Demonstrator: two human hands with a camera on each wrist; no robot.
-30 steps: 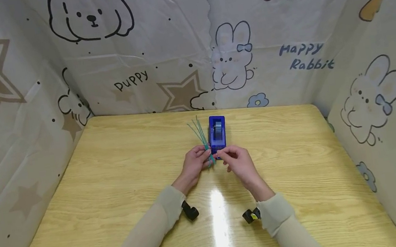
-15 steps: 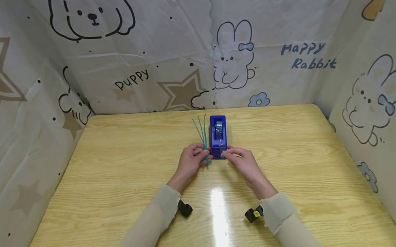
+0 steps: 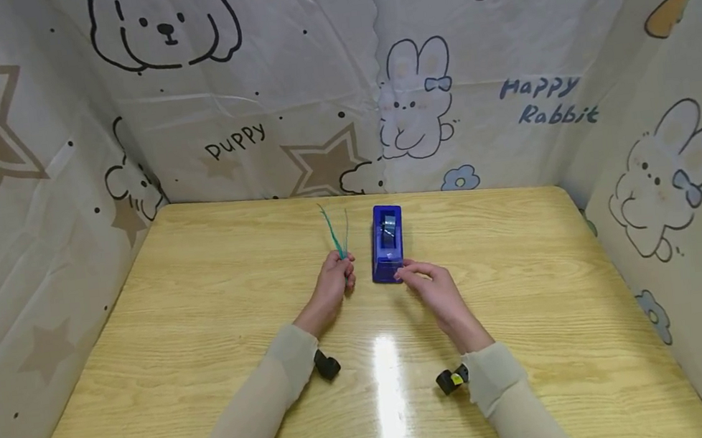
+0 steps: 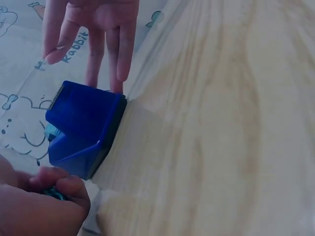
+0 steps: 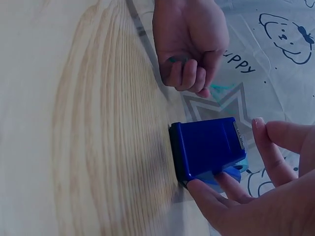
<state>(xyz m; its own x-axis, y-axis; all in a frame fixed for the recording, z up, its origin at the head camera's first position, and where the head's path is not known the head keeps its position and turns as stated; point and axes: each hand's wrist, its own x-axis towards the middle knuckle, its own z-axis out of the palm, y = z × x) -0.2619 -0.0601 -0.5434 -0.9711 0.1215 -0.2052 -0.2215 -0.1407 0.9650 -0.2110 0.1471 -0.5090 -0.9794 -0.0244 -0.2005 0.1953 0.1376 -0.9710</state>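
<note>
A blue tape dispenser (image 3: 387,272) with a roll of clear tape (image 3: 390,227) stands on the table, its serrated cutter facing the person. My right hand (image 3: 439,297) is at its front right corner. Thumb and forefinger pinch the end of the clear tape (image 4: 58,48) near the cutter, while other fingers reach along the dispenser's side in the right wrist view. Left of the dispenser, my left hand (image 3: 330,280) grips a bundle of thin green strands (image 3: 337,241). Their upper ends fan out toward the back; the lower part is hidden inside the curled fingers.
The pale wooden table (image 3: 204,301) meets a cloth backdrop (image 3: 308,72) printed with cartoon animals at the back and both sides. Small black cameras hang at both cuffs, the left camera (image 3: 327,366) and the right camera (image 3: 452,380).
My left hand has moved left, away from the dispenser, and its fingers have curled round the green strands, which lean further left. My right hand has shifted slightly right to the dispenser's front corner.
</note>
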